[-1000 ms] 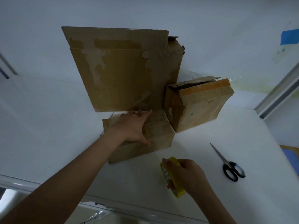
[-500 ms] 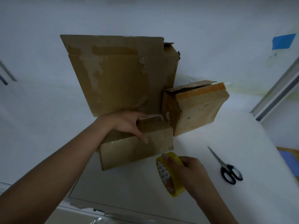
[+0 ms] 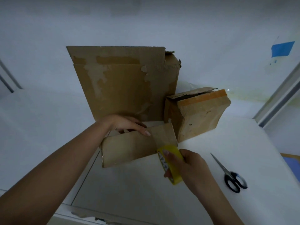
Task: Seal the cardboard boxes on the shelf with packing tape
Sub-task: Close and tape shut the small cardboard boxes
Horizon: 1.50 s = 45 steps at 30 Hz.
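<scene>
A small flat cardboard box [image 3: 129, 148] stands tilted on the white shelf [image 3: 211, 200]. My left hand [image 3: 126, 125] grips its top edge, thumb on the near face. My right hand [image 3: 188, 166] holds a yellow roll of packing tape [image 3: 174, 161] against the box's lower right corner. A clear strip of tape [image 3: 158, 137] appears to run up the near face from the roll. Behind stands a tall worn cardboard box [image 3: 120, 82], and to its right a medium box [image 3: 198, 114] with an orange-taped edge and a lifted flap.
Black-handled scissors [image 3: 230, 174] lie on the shelf to the right of my right hand. A white wall rises behind the boxes, with a blue patch [image 3: 282, 48] at upper right. A metal frame post [image 3: 279, 96] stands at the right edge.
My left hand has tipped the small box up onto its edge and moved to its top. My right hand has brought the tape roll up against the box's lower right corner.
</scene>
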Available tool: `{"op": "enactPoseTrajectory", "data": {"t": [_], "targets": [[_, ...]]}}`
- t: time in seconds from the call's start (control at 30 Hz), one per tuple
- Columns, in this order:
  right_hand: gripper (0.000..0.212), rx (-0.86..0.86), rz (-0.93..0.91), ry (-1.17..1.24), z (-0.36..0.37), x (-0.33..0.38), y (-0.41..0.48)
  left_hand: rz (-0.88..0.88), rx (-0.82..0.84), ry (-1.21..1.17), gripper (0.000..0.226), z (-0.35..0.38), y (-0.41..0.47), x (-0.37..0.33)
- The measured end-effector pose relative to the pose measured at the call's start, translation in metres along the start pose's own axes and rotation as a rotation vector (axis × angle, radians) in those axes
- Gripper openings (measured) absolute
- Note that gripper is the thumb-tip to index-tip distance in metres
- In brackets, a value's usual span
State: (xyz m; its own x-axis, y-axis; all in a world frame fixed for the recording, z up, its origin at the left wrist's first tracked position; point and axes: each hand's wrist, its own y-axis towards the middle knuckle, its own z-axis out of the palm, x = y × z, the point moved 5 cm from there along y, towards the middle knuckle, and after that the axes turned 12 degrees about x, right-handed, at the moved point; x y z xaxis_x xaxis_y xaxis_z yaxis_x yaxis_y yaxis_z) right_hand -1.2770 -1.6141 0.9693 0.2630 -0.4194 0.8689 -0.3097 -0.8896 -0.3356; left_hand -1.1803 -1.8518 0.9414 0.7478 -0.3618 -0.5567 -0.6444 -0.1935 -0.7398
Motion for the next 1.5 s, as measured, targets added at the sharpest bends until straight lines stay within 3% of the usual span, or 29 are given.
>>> {"op": "enactPoseTrajectory", "data": {"t": [0.1,0.27,0.4,0.53,0.67,0.77,0.93,1.07,1.3,1.4,1.5], "targets": [[0.025,0.005,-0.052,-0.007,0.004,-0.001,0.0,0.031,-0.064,-0.023,0.069,-0.001,-0.002,0.008],[0.022,-0.032,-0.103,-0.057,0.005,-0.003,-0.003,0.172,-0.261,0.025,0.093,-0.011,-0.011,0.001],[0.016,-0.029,-0.151,0.013,0.004,-0.007,-0.003,0.243,-0.497,0.13,0.053,-0.002,-0.032,-0.018],[0.01,-0.092,-0.179,0.273,-0.001,-0.01,0.002,0.182,-0.849,0.378,0.033,0.029,-0.048,-0.027],[0.017,-0.106,-0.145,0.406,-0.008,-0.007,0.015,0.0,-1.071,0.718,0.042,0.058,-0.034,-0.027],[0.024,-0.119,-0.184,0.302,-0.012,0.0,0.022,-0.089,-1.058,0.85,0.065,0.068,-0.022,-0.021],[0.02,-0.086,-0.304,0.146,-0.006,0.019,0.033,-0.103,-0.862,0.766,0.093,0.06,-0.013,-0.004],[0.023,-0.085,-0.321,0.065,-0.008,0.026,0.039,-0.13,-0.749,0.764,0.102,0.051,-0.009,-0.002],[0.043,-0.088,-0.223,0.013,-0.006,0.024,0.039,-0.164,-0.725,0.764,0.094,0.043,-0.003,-0.003],[0.04,-0.049,-0.138,-0.128,-0.002,0.019,0.03,-0.185,-0.698,0.76,0.092,0.041,-0.003,-0.003],[0.036,-0.041,-0.071,-0.115,-0.006,0.012,0.019,-0.179,-0.679,0.758,0.087,0.041,-0.004,-0.005]]}}
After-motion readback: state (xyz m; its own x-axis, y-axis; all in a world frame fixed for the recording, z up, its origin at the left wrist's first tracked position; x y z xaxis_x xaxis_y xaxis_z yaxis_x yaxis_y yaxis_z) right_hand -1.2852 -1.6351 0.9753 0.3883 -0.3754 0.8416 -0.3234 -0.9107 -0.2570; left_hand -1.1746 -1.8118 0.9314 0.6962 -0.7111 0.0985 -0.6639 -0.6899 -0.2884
